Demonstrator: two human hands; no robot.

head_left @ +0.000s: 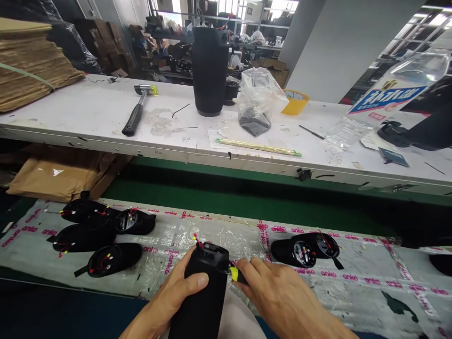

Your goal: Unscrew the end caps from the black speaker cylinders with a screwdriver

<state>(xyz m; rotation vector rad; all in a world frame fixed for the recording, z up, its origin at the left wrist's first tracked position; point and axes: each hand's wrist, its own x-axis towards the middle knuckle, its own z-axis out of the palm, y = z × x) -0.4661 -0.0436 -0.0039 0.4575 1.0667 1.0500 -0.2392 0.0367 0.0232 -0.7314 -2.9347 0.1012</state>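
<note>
My left hand is wrapped round a black fabric-covered speaker body, thumb across its near face. The body stands tilted in front of me, its top end open, with thin red wires and a small connector sticking out of it. My right hand is closed on a yellow-and-black handled tool, held against the right side of the top rim. The tool's tip is hidden by the rim, so its kind cannot be made out.
More black speaker bodies with wires lie left on the plastic-covered lower surface, others right. On the white shelf are a hammer, an upright black cylinder, a plastic bag, a yellow basket and a bottle.
</note>
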